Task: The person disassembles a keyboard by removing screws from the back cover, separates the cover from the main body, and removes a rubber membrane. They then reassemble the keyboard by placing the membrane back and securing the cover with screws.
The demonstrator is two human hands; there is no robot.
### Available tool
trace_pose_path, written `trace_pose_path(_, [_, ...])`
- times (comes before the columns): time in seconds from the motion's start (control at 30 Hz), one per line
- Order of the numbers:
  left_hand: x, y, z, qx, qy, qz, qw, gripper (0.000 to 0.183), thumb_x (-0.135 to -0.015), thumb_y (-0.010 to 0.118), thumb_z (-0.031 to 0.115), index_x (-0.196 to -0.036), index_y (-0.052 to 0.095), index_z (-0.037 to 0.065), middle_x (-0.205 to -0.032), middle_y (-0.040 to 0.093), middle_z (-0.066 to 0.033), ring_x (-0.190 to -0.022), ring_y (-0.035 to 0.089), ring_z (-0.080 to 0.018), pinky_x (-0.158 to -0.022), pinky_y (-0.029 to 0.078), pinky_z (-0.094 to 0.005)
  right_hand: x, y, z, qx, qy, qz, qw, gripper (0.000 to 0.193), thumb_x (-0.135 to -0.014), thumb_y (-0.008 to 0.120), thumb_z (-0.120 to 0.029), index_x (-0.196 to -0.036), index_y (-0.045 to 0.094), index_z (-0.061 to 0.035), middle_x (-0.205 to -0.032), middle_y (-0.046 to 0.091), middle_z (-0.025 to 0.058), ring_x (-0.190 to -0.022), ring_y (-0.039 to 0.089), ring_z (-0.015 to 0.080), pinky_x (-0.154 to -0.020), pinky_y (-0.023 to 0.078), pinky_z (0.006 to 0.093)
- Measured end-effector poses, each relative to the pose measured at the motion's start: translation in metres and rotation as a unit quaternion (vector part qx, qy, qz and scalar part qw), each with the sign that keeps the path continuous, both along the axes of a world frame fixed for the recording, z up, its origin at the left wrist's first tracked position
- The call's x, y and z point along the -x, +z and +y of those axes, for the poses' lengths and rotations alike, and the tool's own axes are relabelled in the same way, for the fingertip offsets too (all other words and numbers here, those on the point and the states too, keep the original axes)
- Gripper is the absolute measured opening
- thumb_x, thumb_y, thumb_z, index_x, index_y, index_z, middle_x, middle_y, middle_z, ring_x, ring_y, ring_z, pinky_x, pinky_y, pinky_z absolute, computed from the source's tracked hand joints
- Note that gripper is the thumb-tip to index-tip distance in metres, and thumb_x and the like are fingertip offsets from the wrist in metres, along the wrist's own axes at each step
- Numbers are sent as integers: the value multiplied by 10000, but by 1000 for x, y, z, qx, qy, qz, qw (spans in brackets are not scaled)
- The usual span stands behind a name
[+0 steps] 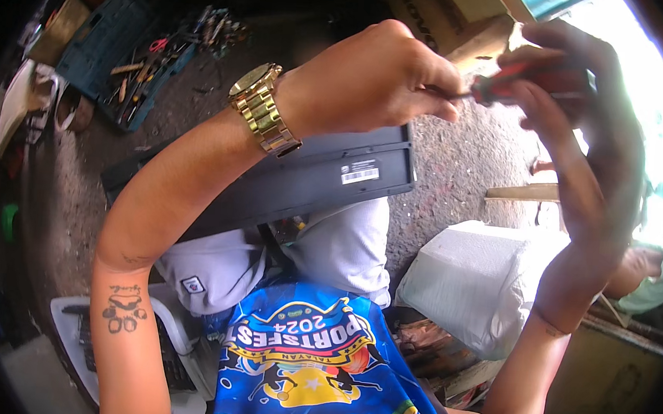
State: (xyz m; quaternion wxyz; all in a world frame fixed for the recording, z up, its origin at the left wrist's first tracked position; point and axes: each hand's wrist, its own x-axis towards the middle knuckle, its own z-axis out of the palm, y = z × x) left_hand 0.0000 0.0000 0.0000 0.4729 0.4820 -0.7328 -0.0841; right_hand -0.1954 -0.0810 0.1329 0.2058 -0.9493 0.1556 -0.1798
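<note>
Both my hands are raised in front of the camera. My right hand (578, 93) grips the red and black handle of a screwdriver (536, 81), held roughly level. My left hand (375, 75), with a gold watch on its wrist, pinches the thin metal shaft at the handle's left end. Below the hands, a flat black electronic device (310, 179) with a white sticker lies across my lap.
An open teal toolbox (119, 54) with several hand tools sits on the concrete floor at the far left. A white sack (476, 282) stands to my right, wooden planks and cardboard behind it. A white plastic chair (80, 335) is at lower left.
</note>
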Motion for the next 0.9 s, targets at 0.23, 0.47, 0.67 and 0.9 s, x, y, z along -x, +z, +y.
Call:
trace_pose_path(0.23, [-17, -25, -22, 7, 16, -2, 1000, 158, -891, 812, 75, -979, 753, -43, -923, 791, -155, -852, 785, -189, -747, 605, -281, -16, -36, -24, 47, 85, -40, 994, 325, -1011, 667, -71, -1330, 604, -60, -1081, 734, 83, -1011, 735, 175, -861, 562, 299])
trace_pose_path(0.47, [-24, -29, 4, -71, 22, 24, 997, 175, -916, 778, 101, -1015, 754, -41, -943, 764, -198, -861, 770, -296, -742, 591, -336, -24, -52, -16, 6, 71, -40, 997, 354, -994, 703, -118, -1327, 601, -54, -1041, 747, 89, -975, 744, 176, -797, 574, 302])
trace_pose_path(0.67, [-26, -37, 6, -42, 19, 21, 999, 149, -965, 729, 54, -1059, 737, -60, -1004, 797, -159, -922, 786, -227, -812, 610, -305, -37, -16, -9, 125, 15, 177, 976, 308, -984, 718, -168, -1248, 595, -68, -1064, 750, 133, -956, 753, 216, -793, 583, 317])
trace_pose_path(0.9, [-21, -49, -1, -53, -28, 115, 992, 145, -946, 733, 31, -1056, 723, -64, -989, 774, -202, -931, 781, -263, -796, 597, -334, -48, -11, -20, 120, 138, 148, 972, 237, -1012, 676, -245, -1056, 571, -38, -862, 726, 152, -833, 738, 322, -737, 562, 432])
